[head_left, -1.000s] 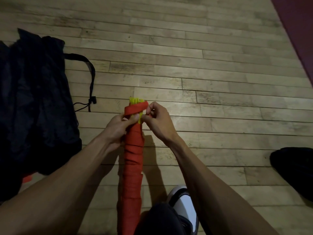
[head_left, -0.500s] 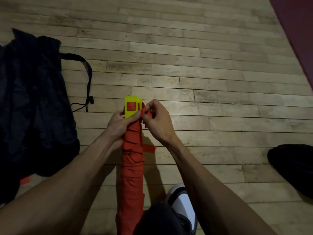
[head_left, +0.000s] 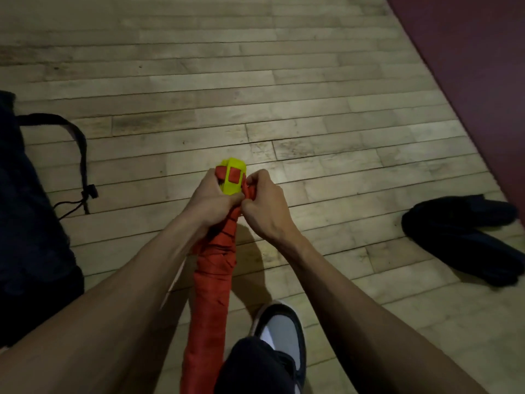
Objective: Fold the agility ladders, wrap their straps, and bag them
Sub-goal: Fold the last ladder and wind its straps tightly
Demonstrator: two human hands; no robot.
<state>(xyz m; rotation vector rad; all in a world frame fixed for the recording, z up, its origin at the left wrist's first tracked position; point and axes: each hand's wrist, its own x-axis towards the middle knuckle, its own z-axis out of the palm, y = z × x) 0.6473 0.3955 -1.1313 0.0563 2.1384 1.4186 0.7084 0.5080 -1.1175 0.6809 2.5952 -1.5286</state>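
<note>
Both hands clamp the bundle's top, left hand [head_left: 211, 199] round the rungs [head_left: 233, 177], right hand [head_left: 262, 204] pinching the strap [head_left: 250, 191]; stiff but light, the upright bundle [head_left: 211, 282] seems best gripped mid-length, bag [head_left: 28, 223] beyond.

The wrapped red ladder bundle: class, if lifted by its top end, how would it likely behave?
The bundle would probably stay fairly stiff, since yellow rungs show at its top. Its strap wrap looks cloth, so likely grippy. The left hand and right hand grip it upright; released, it would probably topple.
</note>
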